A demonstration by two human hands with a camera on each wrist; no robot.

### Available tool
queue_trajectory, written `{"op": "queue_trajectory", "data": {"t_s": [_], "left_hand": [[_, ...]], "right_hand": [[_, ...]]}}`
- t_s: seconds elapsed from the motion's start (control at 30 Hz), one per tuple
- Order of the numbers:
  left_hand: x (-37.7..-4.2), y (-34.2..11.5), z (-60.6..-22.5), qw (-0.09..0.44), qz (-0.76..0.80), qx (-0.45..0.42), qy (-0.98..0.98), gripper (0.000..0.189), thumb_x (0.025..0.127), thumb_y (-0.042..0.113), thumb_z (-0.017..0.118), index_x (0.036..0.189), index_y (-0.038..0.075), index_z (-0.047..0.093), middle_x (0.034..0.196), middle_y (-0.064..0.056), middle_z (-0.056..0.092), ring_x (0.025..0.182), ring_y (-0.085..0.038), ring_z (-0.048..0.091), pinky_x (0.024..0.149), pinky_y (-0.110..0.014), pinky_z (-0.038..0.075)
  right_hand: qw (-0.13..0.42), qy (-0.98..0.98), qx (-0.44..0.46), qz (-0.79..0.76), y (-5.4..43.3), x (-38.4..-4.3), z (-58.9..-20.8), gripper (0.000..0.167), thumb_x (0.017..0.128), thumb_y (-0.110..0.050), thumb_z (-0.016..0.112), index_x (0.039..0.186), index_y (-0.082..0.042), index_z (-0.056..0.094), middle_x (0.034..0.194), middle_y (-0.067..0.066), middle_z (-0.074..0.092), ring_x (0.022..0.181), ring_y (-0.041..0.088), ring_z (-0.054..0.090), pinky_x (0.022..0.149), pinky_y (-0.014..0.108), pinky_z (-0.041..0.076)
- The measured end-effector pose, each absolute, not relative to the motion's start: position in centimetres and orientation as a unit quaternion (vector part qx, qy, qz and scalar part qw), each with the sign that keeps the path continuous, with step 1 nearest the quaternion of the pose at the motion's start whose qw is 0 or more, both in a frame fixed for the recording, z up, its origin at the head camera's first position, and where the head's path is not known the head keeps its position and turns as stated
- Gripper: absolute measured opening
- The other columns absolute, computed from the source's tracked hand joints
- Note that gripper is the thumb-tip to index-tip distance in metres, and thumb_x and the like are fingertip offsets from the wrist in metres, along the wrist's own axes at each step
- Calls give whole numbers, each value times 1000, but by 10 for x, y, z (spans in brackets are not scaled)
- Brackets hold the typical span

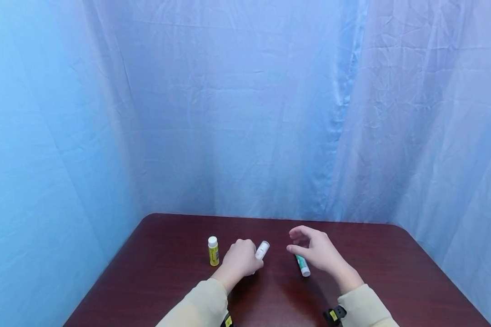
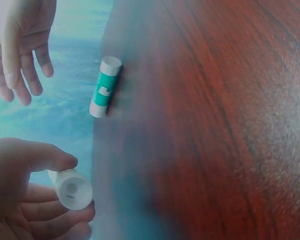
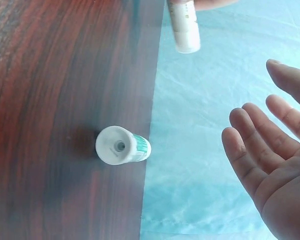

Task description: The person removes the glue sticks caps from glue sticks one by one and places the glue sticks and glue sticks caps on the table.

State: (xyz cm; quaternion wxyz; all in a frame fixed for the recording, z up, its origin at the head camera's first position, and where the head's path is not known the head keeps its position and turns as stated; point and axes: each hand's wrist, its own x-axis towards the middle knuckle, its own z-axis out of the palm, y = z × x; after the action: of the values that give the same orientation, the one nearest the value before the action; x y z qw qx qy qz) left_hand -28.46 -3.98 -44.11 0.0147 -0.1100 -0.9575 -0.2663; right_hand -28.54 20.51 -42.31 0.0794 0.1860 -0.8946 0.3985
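Observation:
My left hand (image 1: 241, 257) grips a white glue stick (image 1: 263, 250) between thumb and fingers, tilted over the table. In the left wrist view the round end of this glue stick (image 2: 74, 191) faces the camera. My right hand (image 1: 317, 249) is held above the table with fingers spread and relaxed, nothing between them. Close below it lies a green and white glue stick (image 1: 302, 265), one white end towards me. From the right wrist, that green glue stick (image 3: 121, 145) shows its hollow end, apart from the fingers (image 3: 255, 150).
To the left of my left hand a yellow glue stick (image 1: 213, 251) with a white cap stands upright. The dark red wooden table (image 1: 167, 277) has rounded far corners. Blue cloth (image 1: 245, 113) hangs behind it and along both sides.

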Motion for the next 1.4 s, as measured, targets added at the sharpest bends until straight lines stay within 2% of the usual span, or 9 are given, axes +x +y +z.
{"op": "queue_trajectory", "data": {"t_s": [0.37,0.77,0.93,1.23,1.4], "left_hand": [[-277,-51,-420,86,-265,-165,-946,15,84,28,79,92,16,78,69,10,62,57,-13,53,53,-34,45],[-266,-71,-407,157,-290,-257,-908,17,84,22,81,101,19,79,80,16,65,68,-5,54,64,-25,48],[-255,-81,-402,179,-282,-289,-897,19,83,20,81,102,19,80,79,16,61,68,-3,53,64,-23,47],[-244,-97,-403,223,-247,-333,-882,23,80,17,84,103,15,79,87,10,68,76,-5,57,70,-27,50],[-244,-101,-406,222,-236,-334,-885,23,80,19,85,102,15,79,86,12,67,76,-4,56,70,-26,49]], "right_hand": [[99,-894,199,389,205,-283,-412,34,87,-30,83,116,-19,69,102,-9,70,92,10,66,79,35,54],[112,-886,213,396,212,-276,-408,33,87,-27,83,116,-19,69,101,-10,70,90,8,67,78,32,55],[112,-885,221,394,216,-271,-406,33,88,-29,83,116,-19,69,101,-9,70,89,9,67,77,32,55],[114,-887,230,385,220,-259,-400,31,88,-31,82,114,-22,68,95,-10,71,86,7,68,77,31,55],[115,-882,248,383,221,-254,-397,30,89,-29,82,114,-22,68,95,-8,72,87,7,68,78,32,56]]}}
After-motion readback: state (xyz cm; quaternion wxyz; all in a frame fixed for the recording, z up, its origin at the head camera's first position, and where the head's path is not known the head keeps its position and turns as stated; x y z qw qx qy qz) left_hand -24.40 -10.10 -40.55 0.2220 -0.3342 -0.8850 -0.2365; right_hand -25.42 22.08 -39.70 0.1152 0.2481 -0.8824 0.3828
